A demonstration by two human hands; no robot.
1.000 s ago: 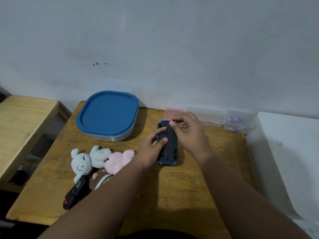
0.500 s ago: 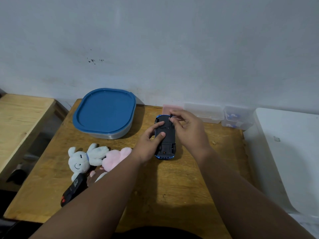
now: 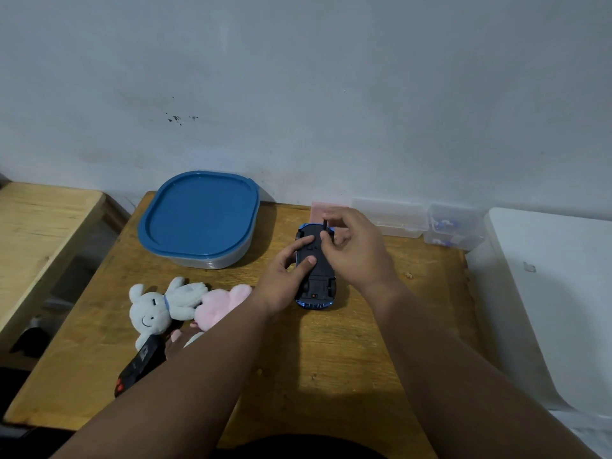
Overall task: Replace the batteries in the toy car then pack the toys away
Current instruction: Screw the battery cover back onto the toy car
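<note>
Blue-edged with a black belly up, the toy car [image 3: 316,286] lies upside down on the worktop [image 3: 314,359]. Your left hand [image 3: 284,279] presses 2 straight fingers onto it. Just beyond, your right hand [image 3: 357,250] pinches a thin dark tool [image 3: 325,226] upright.

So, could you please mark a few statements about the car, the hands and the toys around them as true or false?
1. The toy car lies upside down on the table. True.
2. The blue lid is off. False: it sits on its container.
3. The right hand pinches a thin dark tool over the car. True.
4. The left hand holds the white plush. False: it rests on the car; the plush lies apart.
5. The black remote lies by the wall. False: it lies near the table's front left edge.
</note>
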